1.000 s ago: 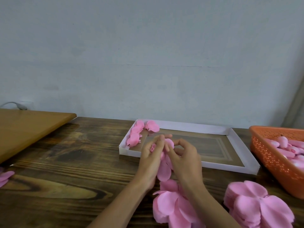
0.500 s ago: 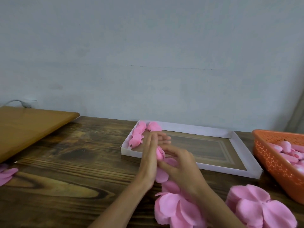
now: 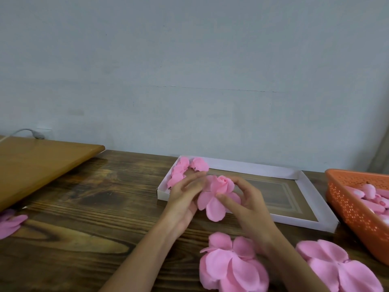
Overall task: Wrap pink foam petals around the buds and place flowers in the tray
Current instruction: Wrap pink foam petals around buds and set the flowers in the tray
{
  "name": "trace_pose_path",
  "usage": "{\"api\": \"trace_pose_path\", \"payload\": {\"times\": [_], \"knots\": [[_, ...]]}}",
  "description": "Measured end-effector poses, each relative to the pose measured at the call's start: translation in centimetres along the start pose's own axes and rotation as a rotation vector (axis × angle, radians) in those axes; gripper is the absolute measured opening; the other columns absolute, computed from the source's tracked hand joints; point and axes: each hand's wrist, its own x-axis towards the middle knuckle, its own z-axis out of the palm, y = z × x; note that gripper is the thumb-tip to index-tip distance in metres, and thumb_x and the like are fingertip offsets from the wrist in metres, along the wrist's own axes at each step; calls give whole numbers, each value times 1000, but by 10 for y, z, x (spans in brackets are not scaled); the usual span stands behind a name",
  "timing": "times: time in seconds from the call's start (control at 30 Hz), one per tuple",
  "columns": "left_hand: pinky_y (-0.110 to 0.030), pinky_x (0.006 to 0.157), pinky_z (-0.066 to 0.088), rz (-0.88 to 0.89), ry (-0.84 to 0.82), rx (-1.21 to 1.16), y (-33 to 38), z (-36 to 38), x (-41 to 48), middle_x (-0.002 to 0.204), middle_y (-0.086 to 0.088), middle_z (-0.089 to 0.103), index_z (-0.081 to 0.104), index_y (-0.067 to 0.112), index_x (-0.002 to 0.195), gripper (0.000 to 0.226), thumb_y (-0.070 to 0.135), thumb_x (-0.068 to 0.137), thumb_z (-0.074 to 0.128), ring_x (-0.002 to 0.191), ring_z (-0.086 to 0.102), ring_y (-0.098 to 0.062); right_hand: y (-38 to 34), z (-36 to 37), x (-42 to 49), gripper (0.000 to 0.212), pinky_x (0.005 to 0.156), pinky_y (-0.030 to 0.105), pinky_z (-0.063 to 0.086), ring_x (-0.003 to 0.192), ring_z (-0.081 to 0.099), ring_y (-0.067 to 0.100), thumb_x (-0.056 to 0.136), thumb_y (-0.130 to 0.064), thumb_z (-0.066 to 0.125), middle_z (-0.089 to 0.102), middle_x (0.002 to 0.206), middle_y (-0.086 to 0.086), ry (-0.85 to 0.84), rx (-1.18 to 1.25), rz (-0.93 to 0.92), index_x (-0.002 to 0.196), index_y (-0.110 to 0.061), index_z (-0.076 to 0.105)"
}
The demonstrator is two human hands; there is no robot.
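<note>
Above the near edge of the white tray I hold a pink foam flower, a rolled bud with loose petals hanging under it. My left hand supports its left side with fingers stretched out. My right hand curls around its right side, the thumb pressing on a petal. Several finished flowers lie in the tray's far left corner. Two stacks of flat petal cut-outs sit near me on the table, one between my forearms and one further right.
An orange perforated basket with pink buds stands at the right. More pink petals lie at the left edge of the dark wooden table. A lighter wooden board lies at the back left, with a cable by the wall.
The petals have been wrapped further around the bud, which now shows as a rolled centre. My hands have spread apart a little, and the view has shifted slightly left.
</note>
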Motion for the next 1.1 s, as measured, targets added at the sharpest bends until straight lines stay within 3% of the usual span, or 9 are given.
{"api": "trace_pose_path", "payload": {"times": [0.07,0.17,0.27,0.4,0.6,0.73,0.9,1.1], "knots": [[-38,87,62,3,15,-13,0,0,0,119,-21,75,73,3,116,47,11,71,84,108,73,-30,0,0,-1,28,91,26,56,113,72,21,98,-2,68,76,116,5,-23,16,11,120,-18,72],[-28,71,61,65,64,5,-3,-1,-1,105,-18,77,78,6,105,40,11,66,87,93,75,-24,3,1,-2,31,95,34,58,116,70,22,98,2,65,76,118,5,-42,-32,16,121,-18,72],[-26,72,60,148,74,77,-6,0,-2,100,-17,79,82,10,93,29,18,66,89,91,75,-23,5,3,-3,30,95,41,59,115,70,20,97,-2,69,75,119,0,-29,-114,14,121,-21,70],[-26,74,60,188,68,148,-8,3,-5,97,-13,80,83,15,90,28,22,66,97,93,77,-21,4,0,-4,25,86,31,58,109,69,16,90,-19,74,72,113,-7,18,-190,-9,113,-23,66],[-30,73,61,170,50,120,-2,8,-9,91,-11,80,82,20,83,29,34,64,98,85,76,-20,1,0,-3,26,86,54,59,102,72,23,91,-15,78,74,115,-2,28,-218,34,114,-22,67],[-27,72,60,151,40,119,0,13,-13,89,-13,78,82,16,79,31,38,61,94,83,73,-19,-2,1,-5,23,84,44,61,98,74,17,90,-19,76,76,110,-6,0,-244,29,112,-21,67],[-44,87,55,176,26,149,1,17,-16,102,-39,69,74,-7,91,46,32,76,92,92,67,-32,1,3,-5,22,85,32,59,104,72,15,89,-7,77,76,106,-5,30,-238,-12,103,-21,68],[-42,86,54,202,32,223,5,17,-19,99,-29,74,77,-5,93,56,50,85,72,93,71,-29,3,1,-3,38,84,26,59,113,70,11,86,-7,80,75,113,-12,78,-195,-23,113,-29,67]]}}
